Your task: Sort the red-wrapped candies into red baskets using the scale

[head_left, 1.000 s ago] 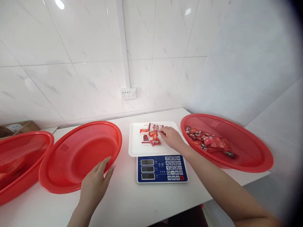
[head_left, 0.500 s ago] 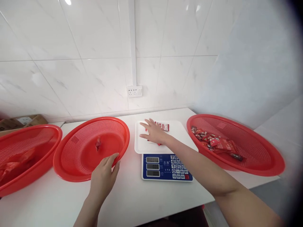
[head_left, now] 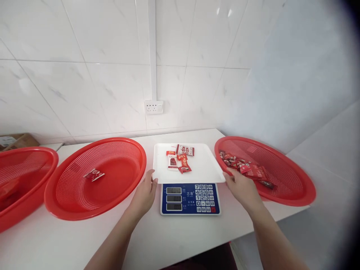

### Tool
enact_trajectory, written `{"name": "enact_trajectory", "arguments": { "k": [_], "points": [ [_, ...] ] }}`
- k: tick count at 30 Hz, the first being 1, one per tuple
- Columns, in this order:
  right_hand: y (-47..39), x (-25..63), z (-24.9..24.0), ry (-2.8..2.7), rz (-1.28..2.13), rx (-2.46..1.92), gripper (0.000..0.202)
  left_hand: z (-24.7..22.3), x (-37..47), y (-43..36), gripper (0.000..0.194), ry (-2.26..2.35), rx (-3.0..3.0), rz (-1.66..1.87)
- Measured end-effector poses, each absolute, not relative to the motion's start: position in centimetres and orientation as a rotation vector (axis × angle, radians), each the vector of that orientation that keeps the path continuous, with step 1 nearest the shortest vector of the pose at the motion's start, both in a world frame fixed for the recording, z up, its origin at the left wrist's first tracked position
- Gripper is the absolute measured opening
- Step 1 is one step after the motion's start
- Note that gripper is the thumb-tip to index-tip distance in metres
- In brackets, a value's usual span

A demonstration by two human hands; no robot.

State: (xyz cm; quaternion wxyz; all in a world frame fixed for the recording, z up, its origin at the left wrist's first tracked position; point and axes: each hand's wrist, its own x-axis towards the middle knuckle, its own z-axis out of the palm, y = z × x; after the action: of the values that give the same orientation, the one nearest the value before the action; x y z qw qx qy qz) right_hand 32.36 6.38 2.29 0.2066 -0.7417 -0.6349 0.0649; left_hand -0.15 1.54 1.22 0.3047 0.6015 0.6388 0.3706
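Observation:
A white weighing tray (head_left: 202,165) sits on the blue-fronted scale (head_left: 190,198). Several red and white snack packets (head_left: 180,159) lie in its left half. My left hand (head_left: 144,193) is at the tray's front left corner, fingers and thumb closed on the edge. At the front right corner, my right hand (head_left: 242,187) grips the rim between thumb and fingers, close to the right basket. Left of the tray stands a red plastic basket (head_left: 135,150) with one small red and white packet (head_left: 94,174) inside.
On the right, another red basket (head_left: 292,168) holds a heap of small packets (head_left: 250,168). A third red basket (head_left: 30,195) at the far left contains red material. Behind it is a cardboard box (head_left: 24,141). A tiled wall with a socket (head_left: 154,107) backs the white table (head_left: 157,240).
My right hand has left the packets and moved to the tray's right corner. My left hand has gone from the basket rim to the tray. The blurred packet now rests in the basket.

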Motion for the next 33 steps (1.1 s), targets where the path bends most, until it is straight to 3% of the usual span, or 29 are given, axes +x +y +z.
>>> {"name": "enact_trajectory", "arguments": {
  "k": [14, 33],
  "points": [
    [6.1, 31.5, 1.2, -1.345, 0.665, -1.725, 0.031, 2.4, 0.9, 3.0, 0.031, 1.707, 1.463, 1.180],
    [6.0, 31.2, 1.4, -1.575, 0.498, -1.796, 0.032, 2.4, 1.6, 2.7, 0.036, 1.647, 1.383, 1.211]
  ]
}}
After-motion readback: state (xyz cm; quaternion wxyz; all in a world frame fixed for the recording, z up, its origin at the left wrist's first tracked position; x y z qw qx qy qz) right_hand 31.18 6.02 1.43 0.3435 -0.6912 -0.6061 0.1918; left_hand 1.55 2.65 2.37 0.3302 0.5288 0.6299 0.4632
